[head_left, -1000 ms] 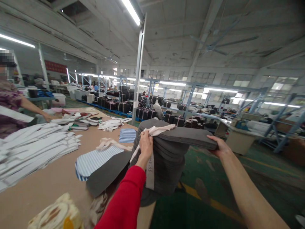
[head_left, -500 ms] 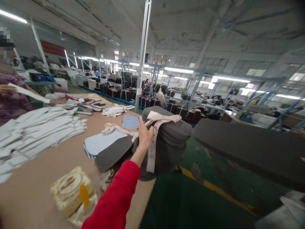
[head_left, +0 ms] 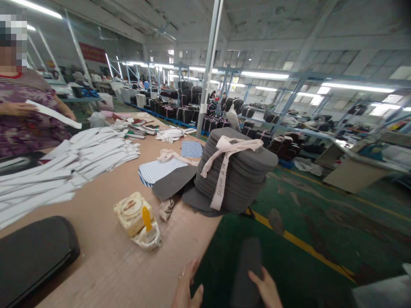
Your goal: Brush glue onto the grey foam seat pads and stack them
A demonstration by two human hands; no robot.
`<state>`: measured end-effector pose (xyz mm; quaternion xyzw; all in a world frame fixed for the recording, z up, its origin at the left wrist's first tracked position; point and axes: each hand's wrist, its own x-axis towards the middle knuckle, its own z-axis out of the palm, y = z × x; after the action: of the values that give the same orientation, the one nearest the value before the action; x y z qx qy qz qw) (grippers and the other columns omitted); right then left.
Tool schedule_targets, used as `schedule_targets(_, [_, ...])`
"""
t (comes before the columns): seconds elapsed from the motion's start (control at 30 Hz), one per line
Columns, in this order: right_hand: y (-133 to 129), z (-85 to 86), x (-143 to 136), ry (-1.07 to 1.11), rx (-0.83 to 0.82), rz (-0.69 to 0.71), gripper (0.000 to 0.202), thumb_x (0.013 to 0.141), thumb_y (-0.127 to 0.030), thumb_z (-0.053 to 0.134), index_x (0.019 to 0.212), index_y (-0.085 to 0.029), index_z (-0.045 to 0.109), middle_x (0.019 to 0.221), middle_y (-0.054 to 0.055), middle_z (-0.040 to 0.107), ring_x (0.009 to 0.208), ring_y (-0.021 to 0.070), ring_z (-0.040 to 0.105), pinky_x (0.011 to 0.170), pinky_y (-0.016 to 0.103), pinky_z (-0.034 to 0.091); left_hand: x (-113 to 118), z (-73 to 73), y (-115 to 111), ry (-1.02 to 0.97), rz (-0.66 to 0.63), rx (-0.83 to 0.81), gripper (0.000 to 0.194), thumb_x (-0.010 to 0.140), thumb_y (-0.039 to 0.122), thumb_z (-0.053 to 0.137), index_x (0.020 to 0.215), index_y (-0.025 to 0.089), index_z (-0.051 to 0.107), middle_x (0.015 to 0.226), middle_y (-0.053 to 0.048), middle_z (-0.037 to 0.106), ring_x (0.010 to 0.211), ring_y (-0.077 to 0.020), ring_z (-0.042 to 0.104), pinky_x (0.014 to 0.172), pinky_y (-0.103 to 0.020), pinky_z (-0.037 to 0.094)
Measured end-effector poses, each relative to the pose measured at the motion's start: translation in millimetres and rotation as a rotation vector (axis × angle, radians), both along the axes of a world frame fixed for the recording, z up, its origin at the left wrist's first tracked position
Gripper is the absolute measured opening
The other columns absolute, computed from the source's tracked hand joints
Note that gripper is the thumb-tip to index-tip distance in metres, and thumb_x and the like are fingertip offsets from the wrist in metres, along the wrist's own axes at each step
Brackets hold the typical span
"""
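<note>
My left hand [head_left: 189, 285] is low in the view at the table's edge, fingers apart, holding nothing. To its right, my right hand [head_left: 266, 287] grips a dark grey panel [head_left: 248, 273], which is blurred and held over the floor beside the table. Ahead stands a tall stack of dark grey panels [head_left: 231, 175], with a pale cloth strip [head_left: 221, 179] bearing handwriting tied over it. One loose grey panel [head_left: 175, 182] leans out at the stack's left, next to blue-striped pieces [head_left: 160, 171].
A yellowish block [head_left: 133, 211] with a yellow-handled tool [head_left: 147, 218] sits on the brown table [head_left: 105, 265]. White strips [head_left: 96, 158] are heaped at left, near a person [head_left: 28, 111] holding one. A black padded piece [head_left: 38, 252] lies front left.
My left hand has let go of the cloth strip and come back low. The grey panel at the right has swung down into the lower middle, and my right hand now shows on it.
</note>
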<state>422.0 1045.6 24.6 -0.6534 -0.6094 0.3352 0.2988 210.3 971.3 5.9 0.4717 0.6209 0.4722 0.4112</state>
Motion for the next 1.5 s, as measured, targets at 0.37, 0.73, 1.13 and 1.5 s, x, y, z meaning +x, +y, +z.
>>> schedule_targets(0.37, [-17, 65.9, 70, 0.797, -0.581, 0.312, 0.058, 0.064, -0.029, 0.073, 0.117, -0.016, 0.056, 0.109, 0.011, 0.065, 0.092, 0.0267, 0.064, 0.084, 0.042, 0.049, -33, 76.3, 13, -0.007, -0.110, 0.052, 0.071, 0.064, 0.030, 0.066, 0.130, 0.016, 0.042, 0.134, -0.015, 0.045, 0.126, -0.0294, 0.039, 0.107, -0.047, 0.028])
schedule_targets(0.73, [19, 204.8, 68, 0.647, -0.548, 0.525, 0.063, 0.068, -0.022, 0.069, 0.128, -0.021, 0.048, 0.110, 0.008, 0.065, 0.086, 0.0242, 0.066, 0.074, 0.036, 0.054, -41, 166.3, 3, -0.433, -0.822, -0.225, 0.055, 0.067, 0.038, 0.072, 0.115, 0.017, 0.056, 0.110, -0.010, 0.065, 0.098, -0.0304, 0.061, 0.084, -0.042, 0.049])
schedule_targets(1.13, [-33, 129.6, -38, 0.962, -0.331, 0.400, 0.063, 0.076, -0.056, 0.059, 0.127, -0.022, 0.045, 0.132, 0.012, 0.049, 0.118, 0.0298, 0.048, 0.098, 0.047, 0.039, -74, 147.1, -55, -0.724, 0.048, -0.115, 0.064, 0.069, 0.036, 0.071, 0.123, 0.015, 0.044, 0.111, -0.015, 0.063, 0.096, -0.0295, 0.062, 0.084, -0.042, 0.051])
schedule_targets(1.5, [-52, 180.6, -43, 0.596, -0.285, 0.420, 0.067, 0.063, -0.039, 0.076, 0.120, -0.018, 0.047, 0.118, 0.012, 0.060, 0.104, 0.0315, 0.058, 0.089, 0.044, 0.049, -77, 134.0, -79, -0.497, 0.144, 0.123, 0.087, 0.065, 0.045, 0.071, 0.134, 0.019, 0.026, 0.121, -0.013, 0.057, 0.111, -0.0266, 0.054, 0.097, -0.038, 0.042])
